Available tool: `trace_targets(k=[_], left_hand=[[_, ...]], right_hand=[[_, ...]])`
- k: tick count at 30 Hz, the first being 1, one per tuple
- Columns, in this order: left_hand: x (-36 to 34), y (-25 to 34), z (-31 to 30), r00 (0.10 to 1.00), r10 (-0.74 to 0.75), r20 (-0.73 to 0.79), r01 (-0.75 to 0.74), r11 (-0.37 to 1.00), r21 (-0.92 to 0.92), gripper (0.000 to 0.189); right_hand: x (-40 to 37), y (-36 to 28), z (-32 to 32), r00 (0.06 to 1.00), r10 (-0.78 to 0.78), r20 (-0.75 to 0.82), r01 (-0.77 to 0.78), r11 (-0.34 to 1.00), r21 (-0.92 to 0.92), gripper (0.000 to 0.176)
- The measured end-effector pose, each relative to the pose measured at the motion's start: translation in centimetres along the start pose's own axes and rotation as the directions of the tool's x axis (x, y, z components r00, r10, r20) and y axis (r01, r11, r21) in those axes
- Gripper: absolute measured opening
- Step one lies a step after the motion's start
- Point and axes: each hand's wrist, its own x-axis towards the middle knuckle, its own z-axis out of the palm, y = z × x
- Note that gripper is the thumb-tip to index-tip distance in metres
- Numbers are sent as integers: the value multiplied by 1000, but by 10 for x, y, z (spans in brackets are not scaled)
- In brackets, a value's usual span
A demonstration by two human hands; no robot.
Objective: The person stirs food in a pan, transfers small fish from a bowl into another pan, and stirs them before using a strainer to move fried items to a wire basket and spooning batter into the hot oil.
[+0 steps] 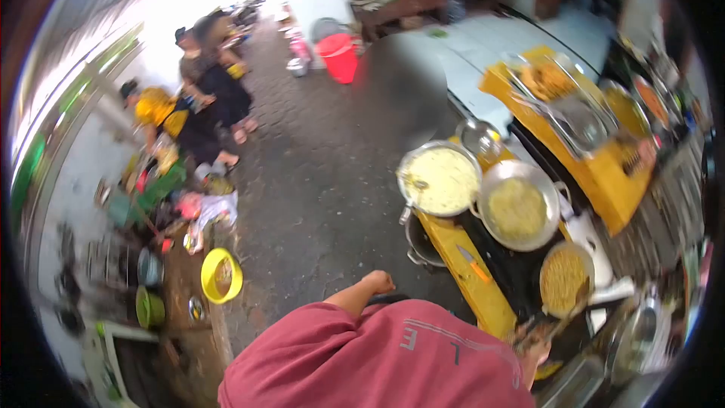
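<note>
While the left hand (377,281) hangs with its grip curled into a fist, closed on nothing I can see, it sits well apart from the cooking. Up and to the right of that grip stands a large pot (440,180) of pale batter. Nearer, an orange-handled knife (474,263) lies on the yellow tabletop (453,238). I judge that a careless swing of that arm could sweep the knife off the edge. Further right sits a wide pan (517,209), touching or nearly touching the pot, so a knock to one could jolt both. The right hand (535,349) has its grip wrapped round a utensil (563,319), though blur hides the fingers. Just ahead of that grip is the small pan (564,279) of yellow food, with the utensil's far end at its rim. Pushing too hard there could tip the pan or flick hot food out.
</note>
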Motion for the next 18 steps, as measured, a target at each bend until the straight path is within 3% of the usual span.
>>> trace_targets(k=[1, 2, 3, 4, 5, 6, 7, 8, 9, 10, 11, 12, 13, 14, 15, 16, 17, 18], left_hand=[[-3, 20, -9, 997, 43, 63, -46, 998, 49, 34], [-3, 34, -17, 1000, 7, 19, -6, 999, -42, 33], [1, 44, -21, 1000, -28, -5, 27, 993, -117, 32], [7, 44, -18, 999, 23, -33, -26, 995, -98, 30], [14, 39, -15, 995, 83, -56, -87, 993, -82, 28], [23, 30, -11, 990, 119, -75, -122, 992, -41, 27], [29, 20, -9, 982, 153, -112, -155, 988, -15, 26], [33, 15, -9, 993, 95, -65, -101, 990, -99, 27], [30, 3, -12, 1000, 15, -24, -19, 982, -186, 30], [57, -56, 6, 999, 47, 15, -45, 989, -143, 30], [83, -109, 23, 975, 222, 21, -216, 963, -163, 36], [93, -134, 23, 972, 232, 45, -223, 963, -152, 36], [100, -152, 23, 952, 270, 143, -292, 942, 163, 39], [105, -170, 21, 929, 282, 238, -363, 817, 448, 42], [102, -179, 16, 930, 280, 239, -361, 818, 448, 42], [99, -188, 11, 977, 102, 185, -121, 988, 93, 44], [98, -194, 6, 976, -87, 202, 143, 948, -283, 46], [100, -197, 5, 976, -88, 201, 144, 948, -283, 46]], right_hand=[[-9, -5, -1, 997, 9, 74, -30, 958, 284, 35], [-22, -19, -3, 974, -103, 204, -35, 814, 580, 33], [-33, -35, -7, 981, 17, 195, -119, 842, 526, 34], [8, 17, 11, 989, 1, 147, -88, 805, 587, 36], [-35, -31, -6, 982, 119, 145, -173, 874, 454, 39], [-5, 14, 13, 997, 64, 51, -80, 883, 463, 43], [-11, 4, 14, 996, 41, -82, -20, 969, 246, 47], [-22, -8, 10, 987, 54, -148, -46, 997, 58, 45], [-26, -9, 19, 983, 127, -133, -85, 955, 283, 43], [-32, -23, 18, 972, 195, -129, -152, 947, 283, 43], [-35, -40, 17, 963, 247, -112, -208, 938, 277, 42], [-32, -54, 19, 953, 295, -70, -261, 916, 305, 44], [-27, -67, 21, 944, 330, -20, -305, 893, 331, 47], [-31, -79, 27, 943, 331, -30, -303, 893, 333, 47], [-30, -93, 30, 934, 356, 24, -345, 886, 308, 49], [-27, -101, 32, 921, 381, 78, -387, 878, 282, 52], [-18, -101, 41, 927, 366, 84, -375, 892, 254, 54], [-14, -97, 47, 927, 366, 85, -375, 892, 253, 54]])
